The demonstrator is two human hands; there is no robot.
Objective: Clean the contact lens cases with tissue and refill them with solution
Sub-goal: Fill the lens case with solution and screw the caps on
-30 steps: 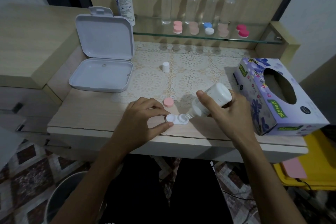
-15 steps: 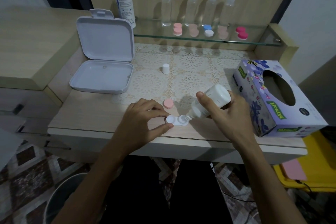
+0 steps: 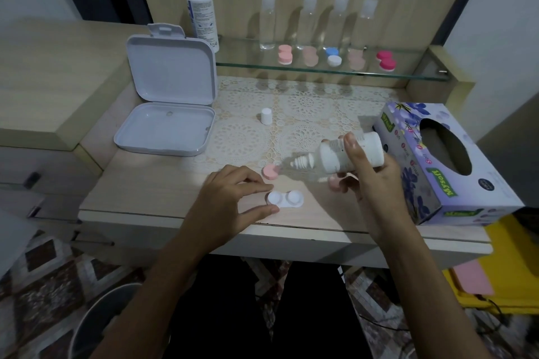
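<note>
Solution bottle lifted clear of the open lens case on the desk.

The left hand (image 3: 230,201) pinches the left well of the white lens case (image 3: 285,199) between thumb and forefinger, steadying it flat near the front edge of the desk (image 3: 151,183). The right hand (image 3: 369,181) is wrapped around the white solution bottle (image 3: 344,154), held on its side above the desk with its uncapped nozzle pointing left, apart from the case. A pink cap (image 3: 271,171) lies just behind the case; another is partly hidden under the right hand. The small white bottle cap (image 3: 266,116) stands on the lace mat, the tissue box (image 3: 437,183) sits at the right, and an open white box (image 3: 166,114) at the left.
</note>
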